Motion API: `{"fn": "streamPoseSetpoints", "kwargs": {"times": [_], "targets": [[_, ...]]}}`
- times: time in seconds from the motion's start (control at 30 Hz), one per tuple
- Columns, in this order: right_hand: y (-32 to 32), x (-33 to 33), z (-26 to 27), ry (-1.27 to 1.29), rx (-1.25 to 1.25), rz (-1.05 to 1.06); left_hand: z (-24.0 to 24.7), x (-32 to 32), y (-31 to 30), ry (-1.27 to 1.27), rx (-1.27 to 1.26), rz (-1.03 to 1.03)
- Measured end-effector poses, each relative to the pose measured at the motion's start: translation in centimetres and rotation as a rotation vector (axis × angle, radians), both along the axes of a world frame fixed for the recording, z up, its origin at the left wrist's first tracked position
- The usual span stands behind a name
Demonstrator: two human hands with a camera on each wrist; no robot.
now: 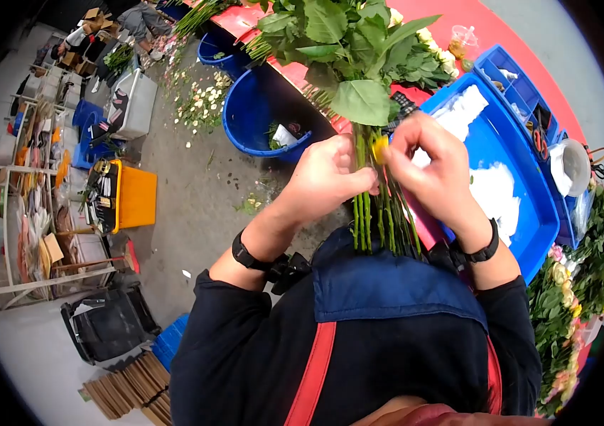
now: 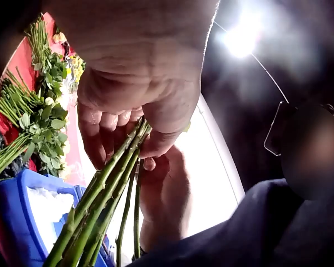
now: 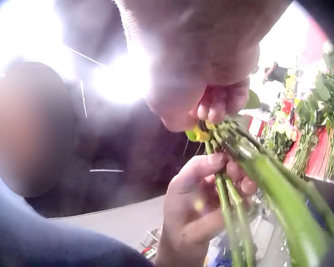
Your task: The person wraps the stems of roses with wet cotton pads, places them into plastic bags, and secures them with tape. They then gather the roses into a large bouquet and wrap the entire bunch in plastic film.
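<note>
A leafy bunch of rose stems (image 1: 362, 220) stands upright in front of the apron, leaves (image 1: 362, 101) at the top and cut ends at the bottom. My left hand (image 1: 327, 177) grips the stems below the leaves, thumb across the near side. In the left wrist view its fingers curl round the green stems (image 2: 103, 200). At the same height, my right hand (image 1: 433, 160) pinches a small yellow strip (image 1: 380, 149) against the stems. The right wrist view shows this yellow strip (image 3: 200, 134) beneath the fingertips, close above the left hand (image 3: 192, 203). The bunch's blooms are hidden.
A blue tray (image 1: 540, 245) with white crumpled material lies at right on the red table (image 1: 490, 28). Beyond it are an organiser box (image 1: 497, 67) and more roses (image 1: 565, 284). Blue tubs (image 1: 238, 128) stand at left, farther off a yellow crate (image 1: 137, 195) and shelving (image 1: 39, 167).
</note>
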State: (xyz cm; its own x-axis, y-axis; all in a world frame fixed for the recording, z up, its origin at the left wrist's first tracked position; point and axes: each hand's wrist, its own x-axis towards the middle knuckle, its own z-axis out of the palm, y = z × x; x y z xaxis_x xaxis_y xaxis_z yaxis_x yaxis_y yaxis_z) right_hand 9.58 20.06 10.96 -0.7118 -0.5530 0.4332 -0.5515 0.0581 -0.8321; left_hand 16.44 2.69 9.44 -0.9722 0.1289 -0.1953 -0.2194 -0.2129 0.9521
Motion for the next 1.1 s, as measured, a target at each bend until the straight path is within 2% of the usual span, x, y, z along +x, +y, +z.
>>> {"fn": "streamPoseSetpoints", "kwargs": {"times": [0.03, 0.07, 0.13, 0.17, 0.2, 0.27, 0.3, 0.33, 0.4, 0.43, 0.47, 0.5, 0.57, 0.6, 0.67, 0.7, 0.73, 0.83, 0.87, 0.93, 1.0, 1.03, 1.07, 1.1], "targets": [[0.6, -0.1, 0.1, 0.088, 0.001, 0.060, -0.2, 0.0, -0.2, 0.012, 0.003, 0.009], [2.0, -0.6, -0.1, 0.118, 0.022, 0.316, -0.4, 0.0, -0.4, 0.022, 0.005, 0.018], [3.2, 1.1, 0.1, -0.562, -0.134, 0.227, -1.1, 0.3, -1.1, 0.037, 0.010, 0.036], [4.1, 0.1, -0.4, -0.420, 0.012, 0.148, -1.5, 0.5, -1.4, 0.039, 0.014, 0.044], [4.7, -0.5, -1.7, -0.414, 0.037, 0.070, -1.8, 0.6, -1.6, 0.090, 0.064, 0.073], [5.9, -0.5, -4.9, -0.618, 0.247, 0.264, -2.0, 0.3, -2.3, 0.128, 0.046, 0.082], [5.0, 0.4, -7.2, -0.621, 0.166, 0.432, -2.9, -0.3, -2.6, 0.168, 0.044, 0.080], [4.2, 0.9, -7.4, -0.525, 0.326, 0.466, -2.8, -0.8, -2.6, 0.166, 0.009, 0.090], [2.0, 1.7, -8.2, -0.651, 0.299, 0.349, -4.5, -2.0, -2.3, 0.290, 0.023, 0.161], [1.8, 1.2, -8.8, -0.721, 0.370, 0.274, -5.3, -2.3, -1.8, 0.304, -0.001, 0.285], [1.9, 0.8, -9.4, -0.793, 0.439, 0.195, -5.6, -2.4, -1.8, 0.337, -0.229, 0.333], [2.2, 0.8, -10.5, -0.757, 0.341, 0.182, -5.8, -2.5, -2.1, 0.372, -0.454, 0.375], [3.2, 0.9, -10.9, -0.594, 0.345, 0.154, -5.7, -2.5, -2.9, 0.472, -0.925, 0.408], [3.8, 0.9, -11.2, -0.513, 0.352, 0.138, -5.7, -2.3, -3.1, 0.383, -0.827, 0.392], [4.9, 1.4, -12.6, -0.476, 0.288, 0.162, -5.4, -2.0, -3.3, 0.833, -1.301, 0.265], [5.4, 1.5, -13.0, -0.479, 0.278, 0.203, -5.2, -2.0, -2.4, 0.970, -1.345, 0.205], [6.0, 1.5, -13.1, -0.480, 0.271, 0.231, -4.6, -1.3, -1.3, 0.928, -1.449, -0.034], [7.3, 1.7, -12.7, -0.476, 0.443, 0.326, -4.7, -1.5, 4.5, 0.879, -1.494, -0.525], [7.8, 1.9, -11.0, -0.573, 0.562, 0.340, -5.8, -2.4, 6.0, 0.943, -1.445, -0.581], [9.5, 2.5, -12.5, -0.523, 0.562, 0.328, -7.0, -3.5, 8.7, 0.322, -1.482, -1.044], [11.9, 2.4, -12.0, -0.557, 0.478, 0.171, -8.8, -3.6, 9.4, 0.512, -1.324, -0.937], [13.2, 2.1, -11.3, -0.616, 0.494, 0.075, -9.0, -3.7, 9.7, 0.453, -1.252, -0.893], [14.8, 2.1, -11.6, -0.600, 0.319, -0.055, -9.3, -4.1, 10.4, 0.341, -1.218, -0.857], [16.8, 1.9, -11.8, -0.633, 0.247, -0.146, -9.6, -4.4, 11.0, 0.227, -1.186, -0.820]]}}
